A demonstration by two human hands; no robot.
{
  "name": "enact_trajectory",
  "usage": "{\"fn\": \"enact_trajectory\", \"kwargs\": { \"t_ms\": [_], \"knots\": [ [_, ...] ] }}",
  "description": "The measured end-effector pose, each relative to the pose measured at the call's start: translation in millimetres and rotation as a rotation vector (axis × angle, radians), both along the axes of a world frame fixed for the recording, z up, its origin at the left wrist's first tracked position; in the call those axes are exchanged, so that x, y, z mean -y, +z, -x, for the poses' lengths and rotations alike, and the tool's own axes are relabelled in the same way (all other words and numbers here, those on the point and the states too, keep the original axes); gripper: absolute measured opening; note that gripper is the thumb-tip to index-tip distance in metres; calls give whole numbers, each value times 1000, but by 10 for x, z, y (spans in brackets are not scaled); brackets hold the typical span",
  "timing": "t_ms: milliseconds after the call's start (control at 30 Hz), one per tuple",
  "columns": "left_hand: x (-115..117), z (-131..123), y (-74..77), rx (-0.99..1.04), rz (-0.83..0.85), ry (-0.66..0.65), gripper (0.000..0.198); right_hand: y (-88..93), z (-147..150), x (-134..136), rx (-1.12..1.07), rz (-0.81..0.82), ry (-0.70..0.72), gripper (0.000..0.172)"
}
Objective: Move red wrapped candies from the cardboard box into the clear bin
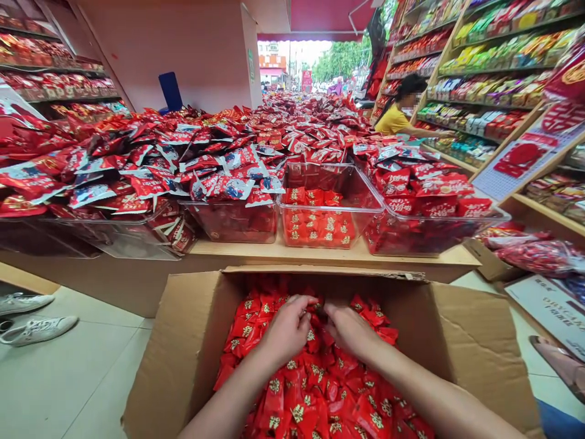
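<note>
Inside an open cardboard box (183, 353), red-wrapped sweets (298, 413) lie directly beneath the left hand (287, 324) and right hand (350, 328), equally near; fingers (307, 301) half-curled, any grip impossible to tell.

A shop: shelves (446, 47) of packaged snacks (489, 89).

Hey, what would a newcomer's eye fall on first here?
Probably the red packets in the open carton at bottom centre, with the left hand and right hand among them. Behind, packs heap over most of the clear bins. A person in yellow stands out at upper right.
</note>
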State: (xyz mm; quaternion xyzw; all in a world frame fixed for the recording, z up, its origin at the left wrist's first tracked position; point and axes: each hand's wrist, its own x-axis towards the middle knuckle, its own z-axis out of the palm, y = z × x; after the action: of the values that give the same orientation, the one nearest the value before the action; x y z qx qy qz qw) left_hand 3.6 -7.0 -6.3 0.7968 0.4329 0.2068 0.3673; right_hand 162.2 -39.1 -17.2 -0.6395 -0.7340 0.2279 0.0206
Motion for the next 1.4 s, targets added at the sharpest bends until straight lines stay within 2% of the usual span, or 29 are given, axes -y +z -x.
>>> {"fn": "enact_trajectory", "kwargs": {
  "t_ms": [133,233,400,467,567,733,867,1000,1133,1300,1400],
  "knots": [
    [68,-7,-100,-19,21,-55,46,-58,55,12,3,-7,-39,32],
    [76,-12,-125,-15,38,-61,45,-61,72,20,-30,-26,-69,39],
    [40,16,16,64,76,-11,42,157,1,33,-142,-129,-70,20],
    [35,28,88,100,103,-11,40,269,-10,57,-196,-170,-53,20],
    [32,32,153,150,154,-5,29,348,16,113,-413,-239,-106,18],
    [22,15,176,287,241,78,20,246,68,178,-959,-175,-344,20],
    [29,-20,198,458,380,136,14,165,64,193,-1181,-176,-414,20],
    [48,-47,214,594,519,178,16,179,92,217,-1394,-127,-537,20],
    [68,-57,204,680,558,216,13,221,118,229,-1421,-112,-608,19],
    [88,-82,216,747,527,245,8,217,97,230,-1393,-216,-511,12],
    [86,-83,235,770,501,302,7,182,109,241,-1395,-207,-504,10]
  ]
}}
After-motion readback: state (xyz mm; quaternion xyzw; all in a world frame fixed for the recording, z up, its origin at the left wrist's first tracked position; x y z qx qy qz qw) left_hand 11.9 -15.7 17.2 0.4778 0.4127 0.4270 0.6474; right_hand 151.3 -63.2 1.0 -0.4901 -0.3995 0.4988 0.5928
